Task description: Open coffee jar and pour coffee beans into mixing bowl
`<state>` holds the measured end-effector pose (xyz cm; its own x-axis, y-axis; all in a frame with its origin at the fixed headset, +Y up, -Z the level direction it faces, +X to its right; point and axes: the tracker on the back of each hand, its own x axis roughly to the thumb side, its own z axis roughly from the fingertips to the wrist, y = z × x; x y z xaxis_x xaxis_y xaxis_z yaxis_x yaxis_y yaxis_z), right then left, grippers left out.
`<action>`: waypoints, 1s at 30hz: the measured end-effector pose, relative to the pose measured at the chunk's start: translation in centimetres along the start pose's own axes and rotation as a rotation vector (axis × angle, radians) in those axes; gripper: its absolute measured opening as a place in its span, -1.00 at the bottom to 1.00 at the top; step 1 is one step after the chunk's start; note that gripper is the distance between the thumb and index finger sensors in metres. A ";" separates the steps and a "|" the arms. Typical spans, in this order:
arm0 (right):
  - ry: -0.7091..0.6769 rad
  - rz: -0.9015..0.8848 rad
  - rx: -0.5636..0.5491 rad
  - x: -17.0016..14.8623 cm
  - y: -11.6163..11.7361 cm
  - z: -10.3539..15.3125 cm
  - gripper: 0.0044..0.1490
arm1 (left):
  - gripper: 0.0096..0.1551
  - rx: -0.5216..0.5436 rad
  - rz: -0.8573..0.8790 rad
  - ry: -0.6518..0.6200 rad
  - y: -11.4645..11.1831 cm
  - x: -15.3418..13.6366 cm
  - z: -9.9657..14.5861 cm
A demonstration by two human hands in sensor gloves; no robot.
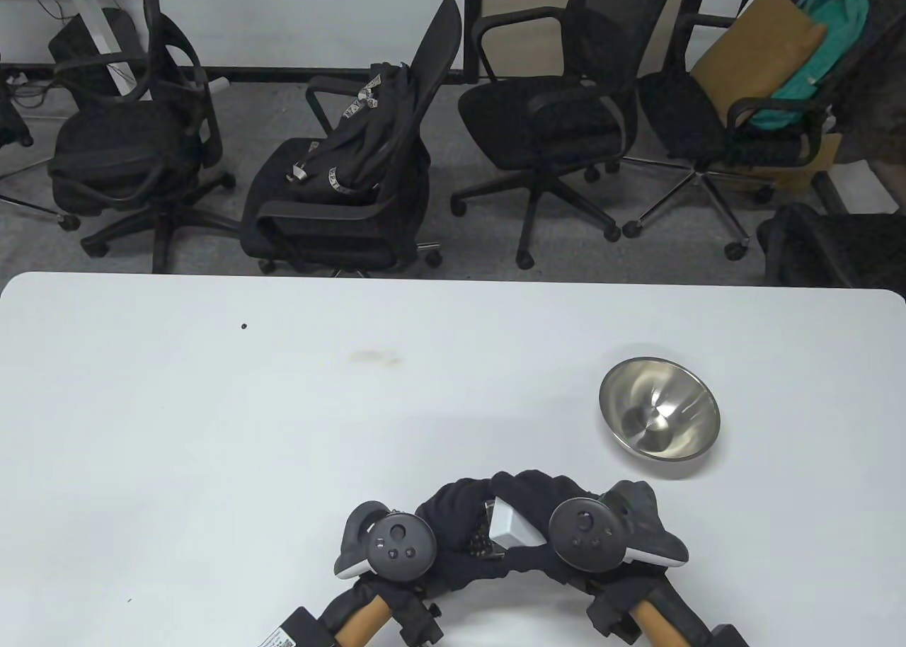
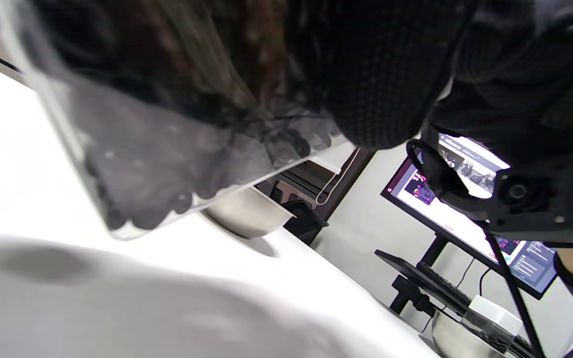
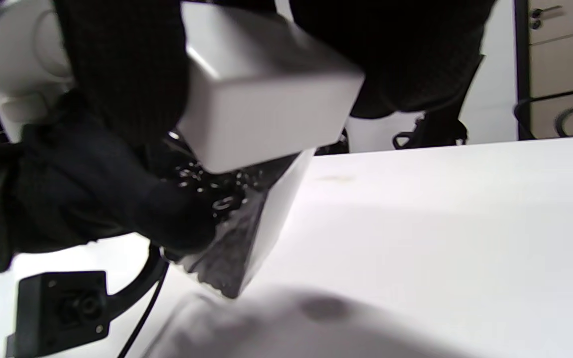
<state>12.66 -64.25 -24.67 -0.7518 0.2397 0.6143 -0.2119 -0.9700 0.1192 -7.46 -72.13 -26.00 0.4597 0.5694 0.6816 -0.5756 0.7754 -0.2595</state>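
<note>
Opening step in hand, by my read: the coffee jar (image 1: 488, 530), clear-walled with dark beans (image 3: 227, 248) inside, is held tilted just above the table (image 1: 212, 406) near its front edge, left hand (image 1: 453, 527) wrapped around the body, right hand (image 1: 548, 512) clamped over the white square lid (image 1: 511, 527), which looks seated or barely lifted. Next move calls for pulling the lid clear while the left hand steadies the jar, then carrying it right and away to the steel mixing bowl (image 1: 660, 408), which sits well apart. Both wrists angle inward, trackers up, fingers curled tight on jar and lid.
</note>
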 end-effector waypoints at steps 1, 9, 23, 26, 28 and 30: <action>-0.001 -0.002 0.006 -0.1 -0.1 0.1 0.07 | 0.17 -0.011 0.005 0.002 0.0 0.0 -0.1; 0.143 -0.045 -0.116 -2.6 -3.9 2.9 0.07 | 0.18 0.077 0.041 0.046 1.1 -0.8 0.4; 1.061 0.158 0.131 -15.9 -0.3 10.4 0.14 | 0.18 0.188 0.035 0.122 2.5 -2.1 1.0; 1.122 0.181 0.202 -17.5 1.2 10.5 0.14 | 0.18 0.179 0.030 0.135 2.3 -2.3 1.0; 1.137 0.180 0.266 -18.4 2.6 10.5 0.14 | 0.18 0.176 0.027 0.141 2.3 -2.4 1.1; 1.167 0.171 0.340 -19.5 4.0 10.5 0.14 | 0.18 0.172 0.026 0.152 2.3 -2.5 1.1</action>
<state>33.03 -73.20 -27.98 -0.8992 -0.1685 -0.4039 -0.0132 -0.9121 0.4098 -10.68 -72.14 -27.56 0.5323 0.6335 0.5615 -0.6896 0.7092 -0.1465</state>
